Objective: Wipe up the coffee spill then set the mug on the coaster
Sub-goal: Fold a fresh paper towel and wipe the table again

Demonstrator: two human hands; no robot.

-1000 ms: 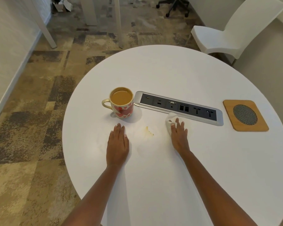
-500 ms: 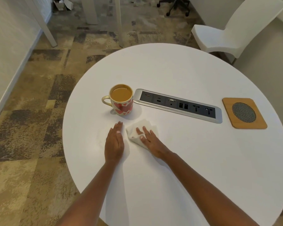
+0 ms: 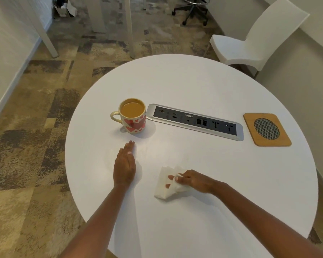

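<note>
A white napkin [image 3: 166,184] is pinched and gathered by the right hand [image 3: 191,180], its fingertips [image 3: 170,177] poking through the folds, on the table [image 3: 203,86] well in front of the mug [image 3: 132,116] and a little to its right. The left hand [image 3: 124,165] is laid flat and relaxed on the table, grasping nothing, its fingertips just short of the mug. No coffee stain can be seen on the white surface in front of the mug, so the wiping is judged done or nearly so. The mug, printed with red hearts and nearly full of milky coffee, is stood upright and untouched beside the left end of a socket strip [image 3: 195,121]. The coaster [image 3: 267,129], well to the right of the mug beyond the strip, is bare. Setting the mug on it is judged still to be done.
</note>
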